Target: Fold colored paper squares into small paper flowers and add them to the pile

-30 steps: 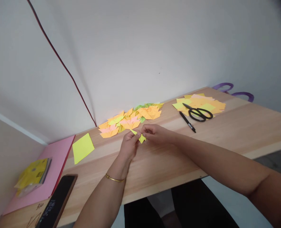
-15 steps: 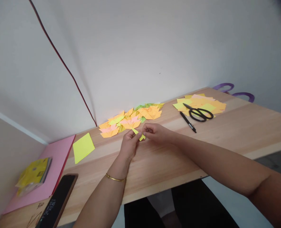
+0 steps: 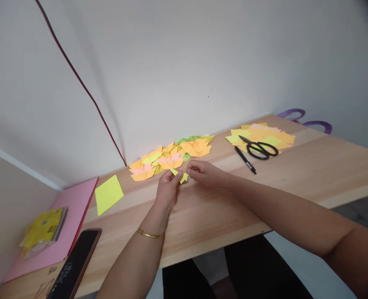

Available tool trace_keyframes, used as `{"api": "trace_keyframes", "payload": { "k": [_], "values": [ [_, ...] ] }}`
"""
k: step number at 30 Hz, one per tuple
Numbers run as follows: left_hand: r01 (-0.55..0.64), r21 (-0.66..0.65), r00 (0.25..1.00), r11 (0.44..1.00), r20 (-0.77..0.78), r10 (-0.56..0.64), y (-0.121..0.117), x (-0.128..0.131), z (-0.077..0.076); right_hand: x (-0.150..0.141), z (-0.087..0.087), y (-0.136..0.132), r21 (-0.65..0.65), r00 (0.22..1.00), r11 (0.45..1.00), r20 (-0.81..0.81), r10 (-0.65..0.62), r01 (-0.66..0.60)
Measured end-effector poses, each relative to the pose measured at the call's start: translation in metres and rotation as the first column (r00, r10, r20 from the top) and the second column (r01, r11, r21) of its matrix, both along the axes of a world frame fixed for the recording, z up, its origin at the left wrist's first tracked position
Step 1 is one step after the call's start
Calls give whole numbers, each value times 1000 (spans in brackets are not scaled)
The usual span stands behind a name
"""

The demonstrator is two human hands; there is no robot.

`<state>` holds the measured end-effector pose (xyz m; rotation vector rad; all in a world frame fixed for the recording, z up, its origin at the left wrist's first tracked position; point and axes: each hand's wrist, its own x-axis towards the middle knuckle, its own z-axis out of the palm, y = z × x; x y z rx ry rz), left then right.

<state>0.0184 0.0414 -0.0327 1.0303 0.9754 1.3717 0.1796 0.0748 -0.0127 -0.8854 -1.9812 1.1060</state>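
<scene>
My left hand (image 3: 168, 187) pinches a small folded piece of yellow paper (image 3: 184, 178) between thumb and fingers, just above the table. One narrow strip of it sticks out to the upper left of the thumb. Close at its right edge is my right hand (image 3: 201, 171), thumb and fingers pressed together and the others curled. Whether these fingertips still touch the paper, or hold anything, is too small to tell. Beyond both hands lies a row of folded paper shapes (image 3: 169, 160) in orange, pink, yellow and green, some with small dots on them.
Scissors (image 3: 262, 150) rest on a spread of paper sheets (image 3: 283, 139), a black pen (image 3: 245, 160) beside them. Leftward lie a yellow sheet (image 3: 109, 194), a phone (image 3: 74, 261) and a pink board (image 3: 78, 195) carrying a yellow packet (image 3: 43, 228). A wall borders the table (image 3: 221, 211).
The folded yellow paper and my left hand have shifted slightly left. My right fingertips, earlier on the paper's right part, now sit at its edge or just off it.
</scene>
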Motion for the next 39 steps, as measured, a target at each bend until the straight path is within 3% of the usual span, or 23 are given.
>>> {"api": "trace_keyframes", "payload": {
  "k": [6,14,24,31,39],
  "values": [
    [2,-26,999,1000,33,-1,0,1,0,0,-6,1,-17,999,999,-14,31,-31],
    [26,-48,999,999,-21,-27,0,1,1,0,-9,7,53,996,996,-48,-75,77],
    [60,-53,988,997,-136,-67,0,-2,-2,-1,-10,8,-98,989,995,-148,-8,-7],
    [91,-46,970,995,-224,-99,-1,-2,0,-1,-11,9,-56,988,998,-154,31,-40],
    [101,-38,960,994,-260,-107,0,-3,-3,-2,-15,10,10,994,1000,-105,-20,21]
  ]
}}
